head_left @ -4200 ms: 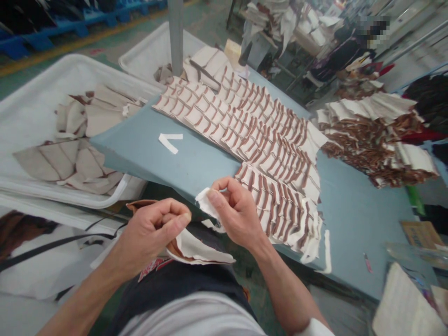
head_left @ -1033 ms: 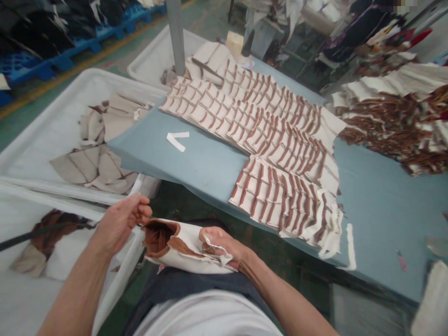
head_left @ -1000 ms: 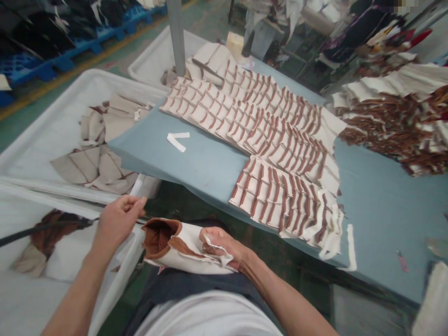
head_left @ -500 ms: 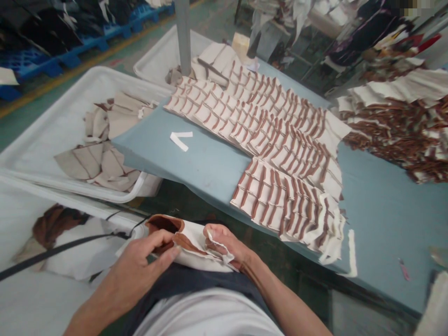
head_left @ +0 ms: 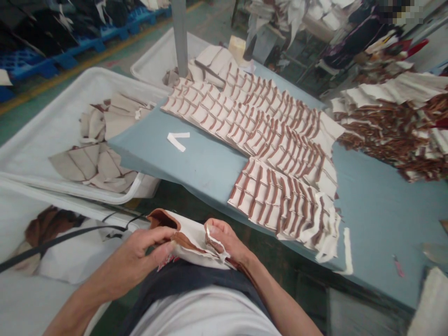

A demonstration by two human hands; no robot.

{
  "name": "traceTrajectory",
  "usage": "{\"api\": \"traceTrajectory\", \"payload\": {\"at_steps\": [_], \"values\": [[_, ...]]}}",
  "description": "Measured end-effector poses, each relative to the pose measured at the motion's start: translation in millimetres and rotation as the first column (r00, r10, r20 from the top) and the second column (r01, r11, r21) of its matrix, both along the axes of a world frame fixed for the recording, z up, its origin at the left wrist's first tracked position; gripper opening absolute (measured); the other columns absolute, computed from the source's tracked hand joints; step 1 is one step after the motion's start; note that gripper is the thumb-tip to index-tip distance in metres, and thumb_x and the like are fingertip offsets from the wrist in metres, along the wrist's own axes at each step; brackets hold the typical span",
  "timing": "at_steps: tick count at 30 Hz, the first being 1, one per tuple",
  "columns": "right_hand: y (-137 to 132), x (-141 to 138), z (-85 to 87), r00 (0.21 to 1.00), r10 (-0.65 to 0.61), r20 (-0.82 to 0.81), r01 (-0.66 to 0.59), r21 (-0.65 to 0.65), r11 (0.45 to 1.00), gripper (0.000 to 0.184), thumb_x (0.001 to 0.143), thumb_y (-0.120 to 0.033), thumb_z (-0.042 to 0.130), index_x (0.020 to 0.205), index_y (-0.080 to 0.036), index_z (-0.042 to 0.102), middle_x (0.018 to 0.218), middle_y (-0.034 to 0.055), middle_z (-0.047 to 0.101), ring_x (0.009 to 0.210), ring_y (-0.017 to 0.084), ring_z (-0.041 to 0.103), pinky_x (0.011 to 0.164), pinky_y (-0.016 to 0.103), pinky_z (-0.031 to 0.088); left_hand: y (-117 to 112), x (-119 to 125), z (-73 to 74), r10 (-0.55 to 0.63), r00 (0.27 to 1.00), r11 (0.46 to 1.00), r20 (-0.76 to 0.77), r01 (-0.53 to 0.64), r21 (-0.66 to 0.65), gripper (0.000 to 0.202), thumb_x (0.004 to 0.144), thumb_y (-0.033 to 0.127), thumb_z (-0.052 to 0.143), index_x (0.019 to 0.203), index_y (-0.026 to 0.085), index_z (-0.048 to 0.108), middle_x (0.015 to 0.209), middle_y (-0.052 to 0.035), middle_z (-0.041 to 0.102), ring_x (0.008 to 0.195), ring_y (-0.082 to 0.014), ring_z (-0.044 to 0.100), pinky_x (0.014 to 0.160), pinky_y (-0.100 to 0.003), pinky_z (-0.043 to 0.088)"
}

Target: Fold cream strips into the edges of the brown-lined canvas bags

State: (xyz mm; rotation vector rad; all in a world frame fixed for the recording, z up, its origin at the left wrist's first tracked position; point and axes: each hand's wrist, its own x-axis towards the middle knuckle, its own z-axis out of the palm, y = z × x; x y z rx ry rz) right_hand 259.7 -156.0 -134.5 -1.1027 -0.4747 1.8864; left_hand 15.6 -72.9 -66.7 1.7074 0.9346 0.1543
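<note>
Close to my waist I hold a cream piece (head_left: 191,227), cloth or leather, with a brown inner face; it is curled so that its left end makes an opening. My left hand (head_left: 138,256) pinches the brown edge near that opening between thumb and fingers. At the other end, my right hand (head_left: 229,240) has its fingers closed on a folded-back flap with a pale, ragged edge. The tips of the right fingers are partly hidden by the flap. Beyond my hands, rows of overlapping cream-and-brown pieces (head_left: 269,196) lie on the blue table (head_left: 206,175).
White tubs (head_left: 94,70) with beige pieces (head_left: 84,163) stand at the left, and a black strap (head_left: 63,240) crosses the nearest one. Paper strips (head_left: 178,140) and a small pink-handled tool (head_left: 398,267) lie on the table. A brown-and-white heap (head_left: 388,126) sits at the right.
The view has shifted slightly. The flap at my right hand is turned back further and shows more of its brown side. Both hands keep their hold.
</note>
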Motion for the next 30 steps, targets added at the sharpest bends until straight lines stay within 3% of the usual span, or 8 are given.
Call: {"api": "traceTrajectory", "payload": {"at_steps": [6, 10, 13, 16, 18, 22, 26, 30], "values": [[15.2, 21.0, 31.3, 0.987, -0.106, 0.124, 0.093, 0.106, 0.990, 0.068, 0.079, -0.080, 0.088, 0.080, -0.023, 0.051, 0.051, -0.0129, 0.043, 0.044, 0.004, 0.026, 0.044, 0.020, 0.020, 16.5, 28.5, 24.6, 0.034, 0.996, 0.999, 0.081, -0.036, 0.028, 0.037, 0.097, 0.041, 0.058, 0.097, 0.022, 0.090, 0.086, -0.0055, 0.085, 0.074, -0.0229, 0.075, 0.067, -0.025, 0.059], [26.8, 40.7, 85.4, 0.943, -0.145, 0.300, 0.076, 0.230, 0.970, 0.063, 0.082, -0.077, 0.087, 0.084, -0.022, 0.056, 0.060, -0.0084, 0.052, 0.051, 0.007, 0.037, 0.049, 0.021, 0.028, 30.5, 46.8, 40.5, 0.104, 0.979, 0.992, 0.178, -0.114, 0.048, 0.032, 0.094, 0.043, 0.065, 0.094, 0.026, 0.092, 0.103, -0.0072, 0.088, 0.101, -0.0297, 0.081, 0.092, -0.031, 0.065], [27.7, 39.2, 133.0, 0.862, -0.130, 0.490, -0.046, 0.331, 0.943, 0.045, 0.099, -0.062, 0.076, 0.089, -0.021, 0.061, 0.063, -0.0063, 0.055, 0.052, 0.008, 0.042, 0.049, 0.021, 0.029, 40.5, 56.3, 50.9, 0.145, 0.964, 0.987, 0.222, -0.126, -0.098, 0.034, 0.095, 0.048, 0.068, 0.101, 0.026, 0.093, 0.098, -0.0047, 0.089, 0.089, -0.0286, 0.082, 0.081, -0.029, 0.066], [30.7, 27.5, 162.6, 0.795, -0.095, 0.600, -0.181, 0.383, 0.906, 0.028, 0.106, -0.045, 0.069, 0.094, -0.021, 0.065, 0.068, -0.0051, 0.060, 0.056, 0.009, 0.048, 0.052, 0.022, 0.034, 48.2, 62.3, 59.6, 0.185, 0.952, 0.977, 0.245, -0.152, -0.149, 0.034, 0.090, 0.051, 0.073, 0.101, 0.024, 0.092, 0.093, -0.0033, 0.088, 0.082, -0.0280, 0.081, 0.074, -0.029, 0.066], [37.9, 20.9, 166.8, 0.731, -0.114, 0.673, -0.238, 0.407, 0.882, 0.023, 0.107, -0.041, 0.068, 0.096, -0.021, 0.066, 0.069, -0.0054, 0.061, 0.057, 0.009, 0.051, 0.054, 0.022, 0.035, 51.3, 63.3, 63.7, 0.195, 0.948, 0.977, 0.252, -0.166, -0.133, 0.036, 0.087, 0.053, 0.075, 0.099, 0.023, 0.092, 0.096, -0.0043, 0.088, 0.085, -0.0296, 0.081, 0.075, -0.030, 0.066], [55.6, 17.0, 156.5, 0.619, -0.200, 0.760, -0.255, 0.435, 0.863, 0.022, 0.107, -0.042, 0.064, 0.099, -0.021, 0.067, 0.066, -0.0061, 0.059, 0.057, 0.010, 0.051, 0.055, 0.023, 0.033, 53.2, 58.0, 65.3, 0.205, 0.947, 0.978, 0.248, -0.189, -0.086, 0.035, 0.088, 0.052, 0.076, 0.100, 0.023, 0.091, 0.108, -0.0057, 0.088, 0.100, -0.0327, 0.081, 0.086, -0.032, 0.067], [62.3, 16.3, 152.0, 0.622, -0.176, 0.763, -0.270, 0.420, 0.866, 0.023, 0.107, -0.043, 0.064, 0.100, -0.021, 0.067, 0.066, -0.0068, 0.059, 0.056, 0.010, 0.051, 0.055, 0.023, 0.033, 52.1, 52.2, 63.4, 0.216, 0.946, 0.976, 0.241, -0.204, -0.073, 0.035, 0.089, 0.052, 0.076, 0.102, 0.024, 0.092, 0.109, -0.0056, 0.088, 0.106, -0.0341, 0.081, 0.088, -0.032, 0.068], [64.1, 13.0, 152.1, 0.625, -0.172, 0.762, -0.268, 0.417, 0.868, 0.023, 0.106, -0.042, 0.064, 0.097, -0.021, 0.067, 0.063, -0.0073, 0.056, 0.055, 0.010, 0.050, 0.056, 0.023, 0.033, 51.0, 52.5, 65.2, 0.226, 0.945, 0.973, 0.235, -0.210, -0.092, 0.036, 0.088, 0.052, 0.075, 0.103, 0.024, 0.092, 0.103, -0.0051, 0.088, 0.097, -0.0326, 0.082, 0.081, -0.031, 0.068]]}}
